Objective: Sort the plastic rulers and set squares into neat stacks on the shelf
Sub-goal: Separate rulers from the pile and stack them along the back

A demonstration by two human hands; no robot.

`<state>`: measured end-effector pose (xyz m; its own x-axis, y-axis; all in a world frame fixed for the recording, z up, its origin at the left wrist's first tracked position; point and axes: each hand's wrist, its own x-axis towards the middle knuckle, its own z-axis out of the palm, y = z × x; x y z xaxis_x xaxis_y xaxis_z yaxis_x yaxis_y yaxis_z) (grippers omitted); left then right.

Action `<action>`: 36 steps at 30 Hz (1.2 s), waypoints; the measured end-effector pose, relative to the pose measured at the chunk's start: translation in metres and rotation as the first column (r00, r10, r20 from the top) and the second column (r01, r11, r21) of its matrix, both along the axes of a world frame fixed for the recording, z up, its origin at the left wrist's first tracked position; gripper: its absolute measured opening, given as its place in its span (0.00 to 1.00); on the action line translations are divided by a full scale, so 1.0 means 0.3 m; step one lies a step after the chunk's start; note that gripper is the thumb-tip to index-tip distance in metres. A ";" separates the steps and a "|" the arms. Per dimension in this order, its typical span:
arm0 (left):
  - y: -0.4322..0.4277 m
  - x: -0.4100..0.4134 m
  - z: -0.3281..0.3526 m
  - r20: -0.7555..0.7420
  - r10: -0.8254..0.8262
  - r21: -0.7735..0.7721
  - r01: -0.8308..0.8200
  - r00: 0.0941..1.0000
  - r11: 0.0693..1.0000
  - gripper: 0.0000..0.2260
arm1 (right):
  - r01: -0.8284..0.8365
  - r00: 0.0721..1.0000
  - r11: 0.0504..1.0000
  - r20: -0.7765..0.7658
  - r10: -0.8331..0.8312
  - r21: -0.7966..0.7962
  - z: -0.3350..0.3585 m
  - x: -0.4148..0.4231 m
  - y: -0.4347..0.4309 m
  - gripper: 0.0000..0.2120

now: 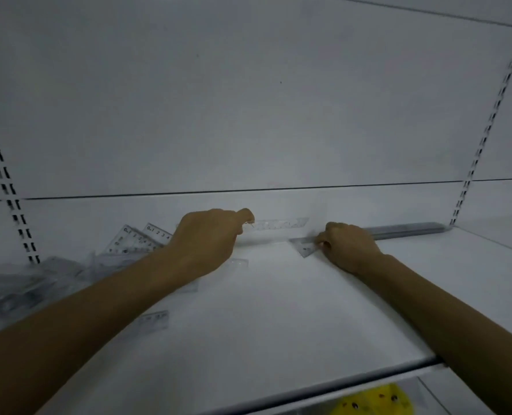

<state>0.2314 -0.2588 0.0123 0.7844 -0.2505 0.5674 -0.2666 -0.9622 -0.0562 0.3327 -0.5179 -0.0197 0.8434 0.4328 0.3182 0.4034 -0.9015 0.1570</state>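
White shelf [278, 310], white back panel [248, 100], slotted uprights [476, 151] at both sides. Left hand [206, 244] pinches a clear ruler [278, 225] that extends toward 3 o'clock along the panel. Right hand [350, 247], fingers curled, holds a clear set square [304, 248] at its 9 o'clock. Unsorted pile [135, 241] lies at 9 o'clock of the left hand.

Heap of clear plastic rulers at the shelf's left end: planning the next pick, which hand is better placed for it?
Left. The left hand, though holding a clear ruler, is beside the heap; the right hand is farther off, pinching a small clear set square.
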 end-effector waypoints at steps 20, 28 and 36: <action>-0.265 0.070 0.024 0.293 0.068 0.077 -0.094 0.954 0.993 0.25 | -0.323 0.888 0.933 0.392 0.240 0.161 0.113 -0.020 -0.049 0.11; -0.429 0.085 -0.103 0.026 -0.033 0.121 0.029 0.999 0.992 0.20 | 0.142 0.904 0.905 0.320 -0.283 0.401 0.087 0.213 -0.518 0.06; -0.442 0.127 -0.175 -0.227 0.135 -0.040 -0.148 0.964 0.988 0.21 | 0.325 0.934 0.903 0.056 -0.354 0.282 -0.051 0.252 -0.551 0.14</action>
<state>0.2696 -0.3914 -0.0401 0.9178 -0.1004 0.3841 -0.1271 -0.9909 0.0446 0.4083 -0.6832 -0.0351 0.8805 0.0144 0.4737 0.0600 -0.9949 -0.0812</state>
